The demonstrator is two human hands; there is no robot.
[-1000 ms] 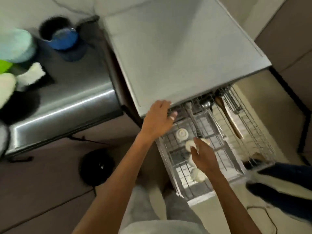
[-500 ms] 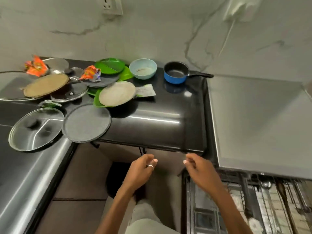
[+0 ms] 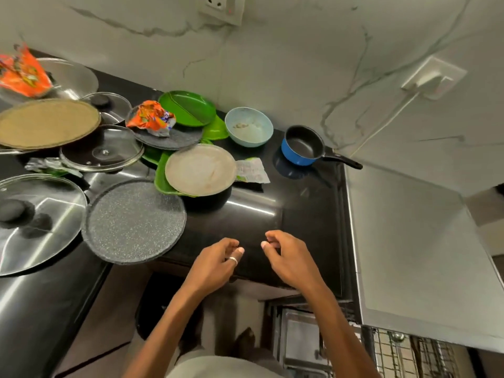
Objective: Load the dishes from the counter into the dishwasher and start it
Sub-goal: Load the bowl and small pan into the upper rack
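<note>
Dishes crowd the black counter [image 3: 305,214]: a grey speckled plate [image 3: 133,221] overhanging the front edge, a beige plate [image 3: 200,169] on green trays, a green plate [image 3: 188,107], a light blue bowl [image 3: 249,126] and a small blue saucepan [image 3: 302,145]. Glass lids [image 3: 102,148] and a brown plate [image 3: 47,122] lie further left. My left hand [image 3: 215,264] and my right hand [image 3: 289,257] hover side by side over the counter's front edge, fingers loosely curled, holding nothing. The dishwasher's pulled-out wire rack [image 3: 403,353] shows at the bottom right.
The grey dishwasher top [image 3: 409,255] adjoins the counter on the right. Orange wrappers [image 3: 150,117] lie among the dishes. A large glass lid [image 3: 35,222] sits at the left. A plug and white cable [image 3: 428,80] hang on the marble wall. A dark round object [image 3: 158,309] sits on the floor.
Both hands left the dishwasher rack, where the right one touched white items, and rose to the counter's front edge. My view swung up and left from the rack to the dishes.
</note>
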